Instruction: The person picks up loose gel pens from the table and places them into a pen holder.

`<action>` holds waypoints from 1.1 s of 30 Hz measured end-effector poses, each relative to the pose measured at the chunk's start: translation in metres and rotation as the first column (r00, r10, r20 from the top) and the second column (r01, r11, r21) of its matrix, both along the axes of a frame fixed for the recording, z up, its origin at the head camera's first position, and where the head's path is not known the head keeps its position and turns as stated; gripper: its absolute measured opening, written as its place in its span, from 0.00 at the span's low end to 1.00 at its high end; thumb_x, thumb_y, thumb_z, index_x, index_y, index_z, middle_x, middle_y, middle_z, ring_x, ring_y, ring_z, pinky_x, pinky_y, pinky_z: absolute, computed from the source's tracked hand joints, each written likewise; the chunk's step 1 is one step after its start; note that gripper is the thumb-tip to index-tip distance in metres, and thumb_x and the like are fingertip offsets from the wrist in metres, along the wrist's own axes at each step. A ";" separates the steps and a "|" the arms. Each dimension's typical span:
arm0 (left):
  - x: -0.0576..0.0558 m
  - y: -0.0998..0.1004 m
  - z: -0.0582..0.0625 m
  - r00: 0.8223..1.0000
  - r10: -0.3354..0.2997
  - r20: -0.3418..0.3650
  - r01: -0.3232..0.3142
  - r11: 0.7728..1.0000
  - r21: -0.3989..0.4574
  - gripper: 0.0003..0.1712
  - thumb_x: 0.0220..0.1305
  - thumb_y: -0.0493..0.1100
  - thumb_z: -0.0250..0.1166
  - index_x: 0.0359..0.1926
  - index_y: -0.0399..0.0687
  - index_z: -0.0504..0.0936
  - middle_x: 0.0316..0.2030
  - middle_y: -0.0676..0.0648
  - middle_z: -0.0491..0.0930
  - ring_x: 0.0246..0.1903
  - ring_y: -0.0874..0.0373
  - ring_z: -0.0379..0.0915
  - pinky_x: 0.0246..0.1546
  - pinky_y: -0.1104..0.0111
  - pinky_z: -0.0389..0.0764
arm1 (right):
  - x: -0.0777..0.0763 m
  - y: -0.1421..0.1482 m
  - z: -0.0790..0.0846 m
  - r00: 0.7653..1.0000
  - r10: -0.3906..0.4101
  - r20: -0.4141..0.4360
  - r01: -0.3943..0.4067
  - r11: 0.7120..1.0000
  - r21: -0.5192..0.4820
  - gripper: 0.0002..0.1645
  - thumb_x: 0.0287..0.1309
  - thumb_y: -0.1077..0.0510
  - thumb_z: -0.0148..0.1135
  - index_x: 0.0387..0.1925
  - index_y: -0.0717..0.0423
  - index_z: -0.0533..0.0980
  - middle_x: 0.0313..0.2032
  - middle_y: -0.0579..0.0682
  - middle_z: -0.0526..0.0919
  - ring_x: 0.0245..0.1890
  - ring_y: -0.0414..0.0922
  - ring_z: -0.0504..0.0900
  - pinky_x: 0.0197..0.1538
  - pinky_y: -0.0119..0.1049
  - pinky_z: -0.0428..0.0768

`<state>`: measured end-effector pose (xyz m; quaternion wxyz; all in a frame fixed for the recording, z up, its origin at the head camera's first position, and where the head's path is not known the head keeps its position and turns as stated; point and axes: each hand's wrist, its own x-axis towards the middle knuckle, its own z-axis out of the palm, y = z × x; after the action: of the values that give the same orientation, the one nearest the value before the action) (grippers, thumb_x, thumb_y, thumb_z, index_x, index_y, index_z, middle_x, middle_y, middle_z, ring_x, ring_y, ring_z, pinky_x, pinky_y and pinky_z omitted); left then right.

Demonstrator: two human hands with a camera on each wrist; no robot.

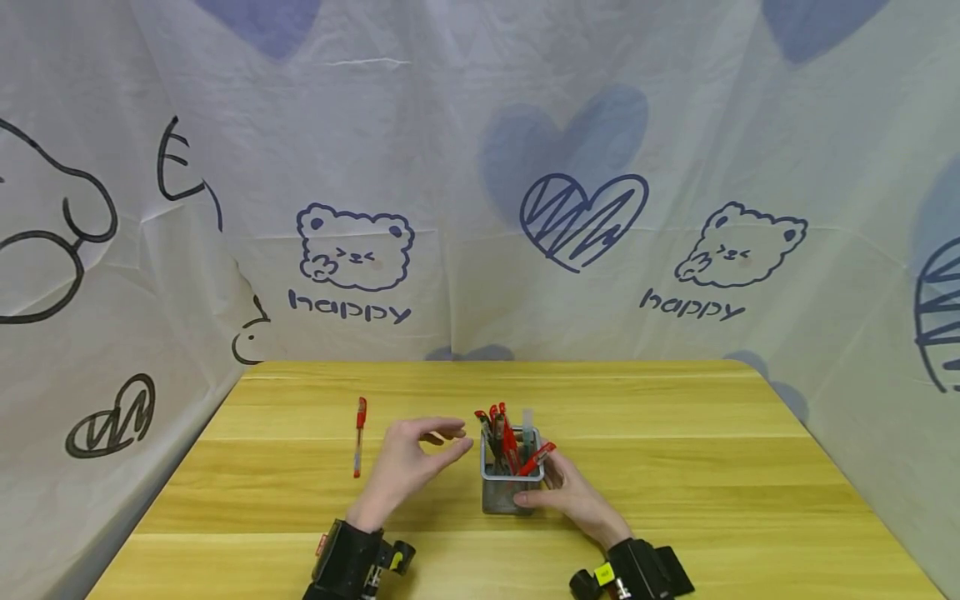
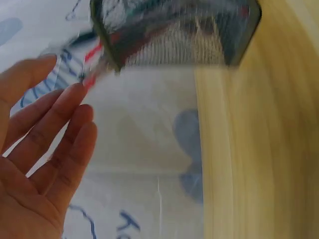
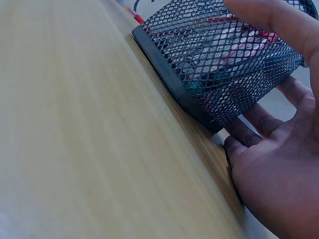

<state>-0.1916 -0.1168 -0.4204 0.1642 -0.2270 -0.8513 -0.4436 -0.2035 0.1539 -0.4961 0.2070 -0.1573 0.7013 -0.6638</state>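
A black mesh pen holder (image 1: 501, 497) with a light rim stands upright on the table, holding several pens (image 1: 510, 446) with red or black caps and a pale, clear-looking item. My right hand (image 1: 573, 496) grips it from the right, thumb across the front and fingers along the far side; the right wrist view shows these fingers (image 3: 264, 122) against the mesh. To the left, my left hand (image 1: 416, 458) hovers with thumb and fingers apart and holds nothing, fingertips just short of the pens. One red-capped pen (image 1: 358, 437) lies alone on the table, left of that hand.
The wooden table (image 1: 675, 450) has light yellow planks. Behind it and at the sides hangs a pale cloth (image 1: 465, 283) printed with hearts, bears and the word "happy". Black camera bands (image 1: 347, 554) sit on both wrists.
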 end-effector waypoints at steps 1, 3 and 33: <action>-0.001 -0.005 0.000 0.999 0.039 0.005 -0.038 0.999 -0.022 0.13 0.61 0.42 0.72 0.47 0.45 0.89 0.38 0.47 0.90 0.39 0.53 0.86 0.42 0.64 0.89 | 0.000 0.000 0.000 1.000 0.001 -0.001 -0.001 1.000 0.000 0.54 0.58 0.59 0.71 0.79 0.55 0.51 0.80 0.59 0.49 0.81 0.61 0.38 0.82 0.64 0.37; -0.004 -0.016 -0.003 0.994 0.113 0.004 -0.113 0.991 -0.077 0.14 0.61 0.41 0.72 0.47 0.43 0.88 0.40 0.45 0.90 0.41 0.49 0.85 0.43 0.58 0.88 | 0.000 0.000 0.000 1.000 0.005 -0.005 -0.005 1.000 0.001 0.55 0.59 0.59 0.71 0.79 0.56 0.49 0.80 0.60 0.47 0.81 0.62 0.37 0.81 0.64 0.37; -0.014 -0.083 -0.039 0.807 0.389 0.444 -0.164 0.871 -0.463 0.41 0.71 0.46 0.61 0.74 0.26 0.58 0.74 0.22 0.49 0.75 0.25 0.44 0.77 0.35 0.51 | 0.002 -0.001 0.001 1.000 -0.002 0.022 0.002 1.000 0.004 0.54 0.59 0.59 0.71 0.78 0.60 0.50 0.80 0.62 0.45 0.81 0.62 0.36 0.82 0.63 0.36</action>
<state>-0.2053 -0.1998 -0.4596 -0.0602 0.0034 -0.9599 -0.2738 -0.2018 0.1534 -0.4951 0.2143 -0.1487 0.7006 -0.6641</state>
